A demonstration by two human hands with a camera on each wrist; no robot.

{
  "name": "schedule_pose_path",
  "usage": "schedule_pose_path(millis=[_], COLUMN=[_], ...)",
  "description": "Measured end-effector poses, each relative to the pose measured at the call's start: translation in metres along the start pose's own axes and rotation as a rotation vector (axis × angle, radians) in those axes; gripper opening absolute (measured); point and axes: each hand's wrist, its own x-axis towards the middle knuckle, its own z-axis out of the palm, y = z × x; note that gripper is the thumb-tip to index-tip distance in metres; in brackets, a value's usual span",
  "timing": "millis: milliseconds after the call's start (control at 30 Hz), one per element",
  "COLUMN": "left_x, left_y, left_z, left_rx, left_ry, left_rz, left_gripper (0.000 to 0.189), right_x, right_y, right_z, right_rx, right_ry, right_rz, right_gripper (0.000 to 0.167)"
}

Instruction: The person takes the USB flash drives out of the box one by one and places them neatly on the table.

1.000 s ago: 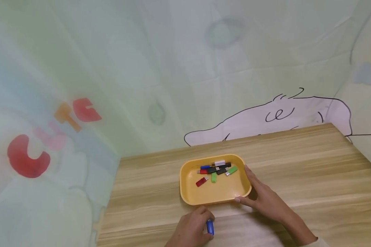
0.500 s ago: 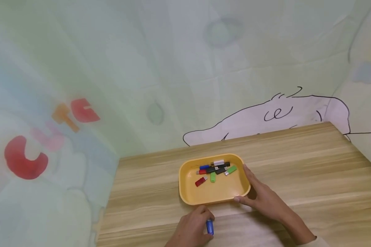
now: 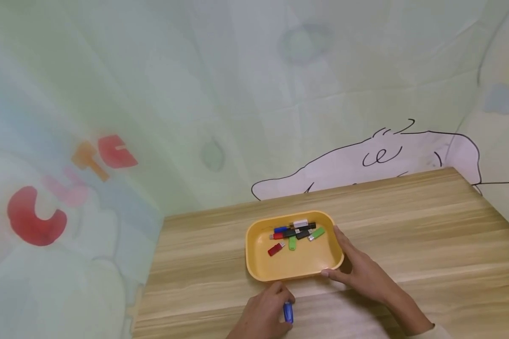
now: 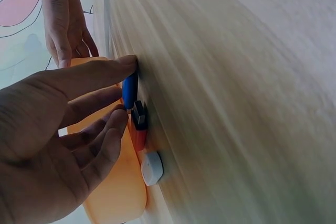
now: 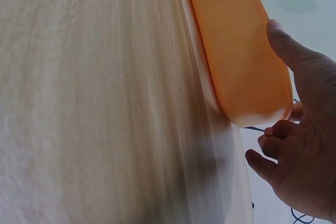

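Note:
Near the table's front, my left hand (image 3: 263, 313) pinches a blue USB stick (image 3: 288, 312) between thumb and fingers, low over the wood. Past its fingertips, the left wrist view shows a red-and-black USB stick (image 4: 139, 129) and a small white rounded piece (image 4: 152, 168) on the table. In the head view the left hand hides these. My right hand (image 3: 362, 270) grips the near right corner of a shallow yellow tray (image 3: 309, 267), thumb at the front rim and fingers along the right side. Several USB sticks lie inside, among them a dark red one (image 3: 275, 249) and a green one (image 3: 292, 243).
The tray stands on a wood-grain table (image 3: 407, 216). Behind and to the left hangs a pale printed cloth (image 3: 212, 94), which meets the table's back edge.
Both hands, the blue USB stick and the tray keep their places. The head view shifts only very slightly.

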Motion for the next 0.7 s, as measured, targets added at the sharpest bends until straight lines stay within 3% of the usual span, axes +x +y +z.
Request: schedule_pose_path(millis=[300,700], left_x=[0.0001,-0.0057], left_y=[0.0006,0.0027], left_z=[0.0011,-0.0069], left_rx=[-0.006,0.028], left_ry=[-0.005,0.045], left_rz=[-0.006,0.05], left_gripper=[0.034,0.03], right_x=[-0.0003,0.0007], right_y=[-0.0003,0.0015], right_z=[0.001,0.0032], right_rx=[0.001,-0.003], right_ry=[-0.009,-0.01], right_rz=[0.022,0.024], right_gripper=[0.12,0.122])
